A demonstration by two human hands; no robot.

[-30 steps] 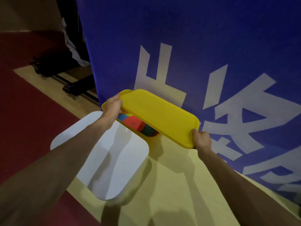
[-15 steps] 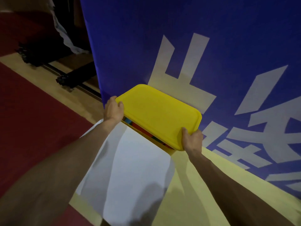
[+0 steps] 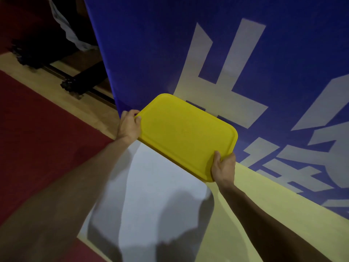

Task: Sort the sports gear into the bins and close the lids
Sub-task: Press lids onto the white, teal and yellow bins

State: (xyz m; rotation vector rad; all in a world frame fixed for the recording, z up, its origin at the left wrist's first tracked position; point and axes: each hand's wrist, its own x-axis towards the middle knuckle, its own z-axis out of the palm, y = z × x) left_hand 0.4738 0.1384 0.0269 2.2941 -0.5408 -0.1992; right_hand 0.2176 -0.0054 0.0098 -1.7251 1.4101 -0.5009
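lid (image 3: 186,135): yellow, flat, centre frame
left hand (image 3: 130,126): your grip on lid's 9 o'clock end
right hand (image 3: 223,168): gripping lid's 5 o'clock corner
white lid (image 3: 162,195): at 6 o'clock

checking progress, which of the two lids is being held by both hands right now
The yellow lid, against the blue banner. The left hand and right hand grip its opposite ends; the white lid nearer the camera is untouched.
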